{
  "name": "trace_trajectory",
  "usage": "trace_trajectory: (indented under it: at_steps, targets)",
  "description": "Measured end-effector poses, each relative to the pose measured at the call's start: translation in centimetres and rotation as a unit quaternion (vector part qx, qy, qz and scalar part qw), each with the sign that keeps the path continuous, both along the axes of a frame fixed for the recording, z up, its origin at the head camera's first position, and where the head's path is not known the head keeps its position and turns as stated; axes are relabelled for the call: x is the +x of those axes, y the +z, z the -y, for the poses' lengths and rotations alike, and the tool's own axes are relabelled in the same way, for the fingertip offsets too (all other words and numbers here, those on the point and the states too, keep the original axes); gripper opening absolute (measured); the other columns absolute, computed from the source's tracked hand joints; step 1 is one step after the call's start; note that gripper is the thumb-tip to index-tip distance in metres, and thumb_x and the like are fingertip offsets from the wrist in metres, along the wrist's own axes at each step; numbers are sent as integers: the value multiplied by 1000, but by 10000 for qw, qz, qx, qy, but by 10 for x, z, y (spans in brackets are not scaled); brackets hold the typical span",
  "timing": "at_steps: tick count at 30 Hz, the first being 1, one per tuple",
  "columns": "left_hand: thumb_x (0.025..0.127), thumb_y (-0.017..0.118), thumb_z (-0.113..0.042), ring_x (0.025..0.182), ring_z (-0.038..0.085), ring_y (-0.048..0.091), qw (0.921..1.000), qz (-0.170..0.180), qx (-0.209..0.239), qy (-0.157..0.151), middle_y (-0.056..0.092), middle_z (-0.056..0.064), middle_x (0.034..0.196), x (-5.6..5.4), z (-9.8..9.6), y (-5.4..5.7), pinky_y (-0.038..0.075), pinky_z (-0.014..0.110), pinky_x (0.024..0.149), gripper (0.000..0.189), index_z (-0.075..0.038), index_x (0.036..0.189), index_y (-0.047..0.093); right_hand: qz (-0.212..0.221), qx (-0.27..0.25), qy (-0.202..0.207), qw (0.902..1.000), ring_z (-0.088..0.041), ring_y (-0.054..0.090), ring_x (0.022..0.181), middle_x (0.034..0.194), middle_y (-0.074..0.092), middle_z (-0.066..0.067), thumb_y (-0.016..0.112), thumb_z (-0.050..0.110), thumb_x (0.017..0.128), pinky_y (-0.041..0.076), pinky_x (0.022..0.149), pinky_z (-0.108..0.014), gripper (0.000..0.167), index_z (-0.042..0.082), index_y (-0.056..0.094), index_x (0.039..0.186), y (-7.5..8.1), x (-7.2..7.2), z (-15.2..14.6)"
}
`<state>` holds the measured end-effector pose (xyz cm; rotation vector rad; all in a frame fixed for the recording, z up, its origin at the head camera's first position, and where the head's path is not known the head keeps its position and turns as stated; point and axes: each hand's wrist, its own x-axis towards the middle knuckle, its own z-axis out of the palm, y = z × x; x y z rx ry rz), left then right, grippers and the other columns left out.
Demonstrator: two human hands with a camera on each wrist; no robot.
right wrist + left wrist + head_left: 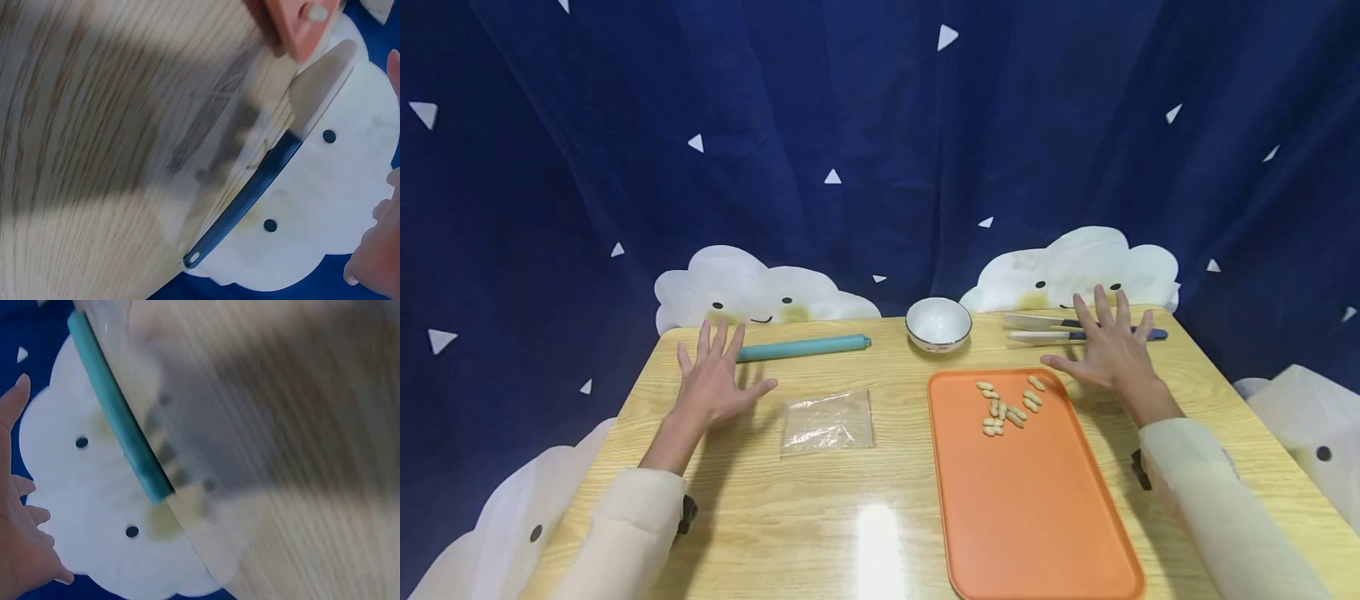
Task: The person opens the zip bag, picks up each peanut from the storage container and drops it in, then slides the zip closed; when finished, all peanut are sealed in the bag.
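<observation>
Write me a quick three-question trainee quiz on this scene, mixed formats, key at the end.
1. Multiple choice: in the head view, how many dark-handled utensils lie by the right hand?
a) one
b) two
c) four

2. True or false: neither the left hand nor the right hand grips anything.

3. Fill in the blank: in the head view, the white bowl stands between the dark-handled utensils and the ____.

Key: 1. b, two side by side. 2. True, both hands have their fingers spread. 3. Teal rod.
</observation>
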<state>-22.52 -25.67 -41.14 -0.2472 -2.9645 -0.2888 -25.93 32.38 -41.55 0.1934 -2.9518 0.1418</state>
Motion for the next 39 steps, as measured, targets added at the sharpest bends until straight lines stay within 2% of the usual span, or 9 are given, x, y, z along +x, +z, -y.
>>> trace_trajectory:
  at_steps: [4,7,12,16,19,23,30,39]
  targets:
    - [76,61,-66,146,39,0,9993,153,55,-348,5,18,159,6,-17,-5,2,71,109,107,-8,153,13,66,-95,144,9998,-48,-14,142,158,-11,-19,58,76,72,-9,99,-79,115,17,2,154,2,4,9]
    - [77,63,-64,146,39,7,9972,266,26,-696,9,19,159,11,-31,-10,7,66,112,108,-3,151,15,53,-156,275,9995,-46,-14,143,158,-7,-21,60,75,71,-8,100,-78,115,16,5,154,4,7,17]
    - [76,68,-59,143,39,19,9920,439,164,-1172,20,22,156,19,-50,-18,16,62,113,105,2,148,22,33,-281,544,9981,-46,-6,144,159,2,-21,60,74,71,-5,100,-78,113,12,12,153,7,13,35]
    - [71,74,-56,142,39,25,9845,914,500,-1412,23,20,155,24,-64,-24,18,64,111,107,0,148,26,27,-343,772,9964,-47,3,144,158,12,-21,60,72,73,0,101,-78,108,10,20,152,8,17,50]
    - [67,78,-54,141,39,26,9793,1231,597,-1491,25,20,154,28,-71,-27,17,65,111,110,-2,148,26,23,-342,910,9953,-47,11,143,156,19,-21,61,71,73,4,102,-77,104,11,26,150,7,19,62]
    - [64,81,-52,141,39,26,9778,1345,575,-1501,26,20,154,29,-75,-29,16,64,111,111,-2,148,28,70,-445,1158,9923,-45,18,142,154,26,-20,63,68,73,7,105,-74,102,10,28,149,5,21,78]
    - [67,81,-48,139,38,31,9733,1598,608,-1535,32,19,152,25,-77,-36,17,63,112,104,-6,147,31,162,-699,1533,9856,-41,22,142,153,29,-21,66,63,75,16,109,-67,96,3,36,144,3,30,102]
    - [70,82,-37,133,40,39,9731,1564,567,-1596,43,20,144,26,-77,-41,28,58,110,88,-9,143,41,120,-828,1940,9774,-42,36,135,149,37,-21,66,61,77,28,109,-59,91,3,41,142,-4,40,131]
